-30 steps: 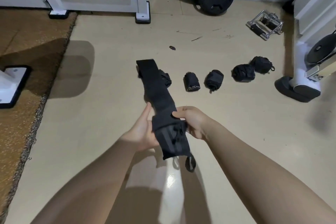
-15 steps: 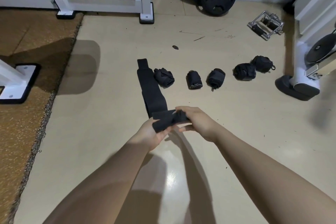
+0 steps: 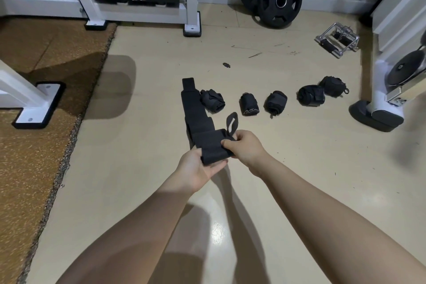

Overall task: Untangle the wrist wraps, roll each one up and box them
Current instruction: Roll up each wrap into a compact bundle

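Floor (image 3: 288,168) held five rolled wraps (image 3: 249,107) in a row beyond the hands. Sixth wrist wrap (image 3: 196,117) ran from that row back to the hands, near end just starting to roll. To roll well: keep tension, edges aligned, thumb loop (image 3: 231,125) tucked inside. Left hand (image 3: 198,168) cupped the roll from below, fingers curled around it; right hand (image 3: 244,145) pinched its edge from above. No box visible.
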`<action>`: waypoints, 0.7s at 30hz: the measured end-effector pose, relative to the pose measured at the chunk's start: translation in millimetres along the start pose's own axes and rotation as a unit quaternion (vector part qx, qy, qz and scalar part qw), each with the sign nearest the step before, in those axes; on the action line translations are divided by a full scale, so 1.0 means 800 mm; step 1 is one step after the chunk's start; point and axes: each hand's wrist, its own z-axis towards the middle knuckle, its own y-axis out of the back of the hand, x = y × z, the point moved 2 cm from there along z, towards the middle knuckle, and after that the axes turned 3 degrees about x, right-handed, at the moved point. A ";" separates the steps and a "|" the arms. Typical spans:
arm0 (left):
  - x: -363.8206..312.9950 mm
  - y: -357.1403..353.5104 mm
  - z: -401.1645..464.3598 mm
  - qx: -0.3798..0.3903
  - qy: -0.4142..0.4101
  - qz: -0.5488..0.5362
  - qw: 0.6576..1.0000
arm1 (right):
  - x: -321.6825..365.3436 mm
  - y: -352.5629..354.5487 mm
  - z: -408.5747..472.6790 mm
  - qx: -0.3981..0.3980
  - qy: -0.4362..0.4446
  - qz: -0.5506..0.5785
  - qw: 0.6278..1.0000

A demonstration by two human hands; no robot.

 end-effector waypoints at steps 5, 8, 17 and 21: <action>-0.006 -0.010 -0.017 0.048 -0.011 -0.026 0.998 | 0.019 0.005 -0.004 0.004 0.056 -0.056 0.997; -0.004 -0.009 -0.016 0.020 -0.041 0.034 0.998 | 0.032 0.001 -0.011 -0.001 0.109 -0.134 0.985; -0.032 -0.022 -0.025 -0.007 -0.067 -0.066 0.996 | 0.038 0.009 -0.038 0.025 0.346 -0.380 0.858; -0.034 -0.027 -0.037 -0.006 -0.063 -0.066 0.996 | 0.056 0.022 -0.030 -0.008 0.425 -0.448 0.786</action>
